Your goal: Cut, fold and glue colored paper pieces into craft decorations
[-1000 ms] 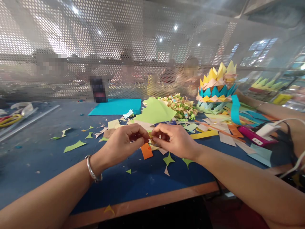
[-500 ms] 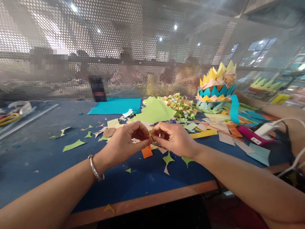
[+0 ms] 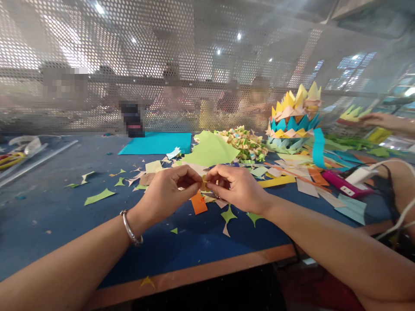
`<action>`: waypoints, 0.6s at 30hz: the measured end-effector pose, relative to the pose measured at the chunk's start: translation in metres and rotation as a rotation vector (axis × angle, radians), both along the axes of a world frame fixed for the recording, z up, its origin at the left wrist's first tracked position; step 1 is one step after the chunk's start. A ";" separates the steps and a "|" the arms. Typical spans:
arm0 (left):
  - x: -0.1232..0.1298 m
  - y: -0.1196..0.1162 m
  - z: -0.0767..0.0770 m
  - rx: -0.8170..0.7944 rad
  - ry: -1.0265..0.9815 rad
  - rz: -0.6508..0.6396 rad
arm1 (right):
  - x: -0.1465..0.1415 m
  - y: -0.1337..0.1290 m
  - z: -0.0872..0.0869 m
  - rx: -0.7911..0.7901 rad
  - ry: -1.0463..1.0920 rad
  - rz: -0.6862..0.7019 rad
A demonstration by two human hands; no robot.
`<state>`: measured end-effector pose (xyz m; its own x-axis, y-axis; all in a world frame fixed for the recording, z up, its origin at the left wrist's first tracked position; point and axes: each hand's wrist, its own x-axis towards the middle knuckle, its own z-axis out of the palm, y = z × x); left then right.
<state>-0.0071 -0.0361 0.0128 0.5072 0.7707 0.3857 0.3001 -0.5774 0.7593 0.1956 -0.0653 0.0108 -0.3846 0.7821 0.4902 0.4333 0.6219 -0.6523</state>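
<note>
A small piece of dull yellow paper, partly hidden and too tiny to show its exact shape, is pinched in mid-air between the left hand at its nine o'clock and the right hand at three

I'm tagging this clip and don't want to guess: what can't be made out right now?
All in the head view:
- Yellow piece: too small, partly covered by the left hand and right hand; its exact shape can't be told.
- Brown disc: partly hidden by the left hand.
- People: blurred, behind the mesh.
- Co-worker's arm: cut off by the right edge.
</note>
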 end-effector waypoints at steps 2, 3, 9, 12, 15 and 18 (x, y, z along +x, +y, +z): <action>0.001 -0.001 0.002 0.020 0.010 0.020 | 0.000 0.000 0.000 -0.003 0.002 -0.004; 0.001 -0.002 0.002 0.032 0.017 0.029 | 0.000 0.000 0.000 -0.005 -0.001 -0.009; 0.004 -0.004 0.001 0.058 0.025 0.022 | 0.000 0.001 -0.001 -0.021 -0.019 -0.039; 0.004 -0.004 0.001 0.052 0.017 -0.009 | 0.000 -0.001 -0.001 -0.021 -0.018 -0.037; 0.002 -0.005 0.002 0.087 0.027 -0.036 | -0.001 -0.003 0.000 0.002 -0.034 -0.026; 0.000 -0.006 0.004 0.122 0.035 -0.051 | -0.001 -0.004 0.002 0.053 -0.061 -0.020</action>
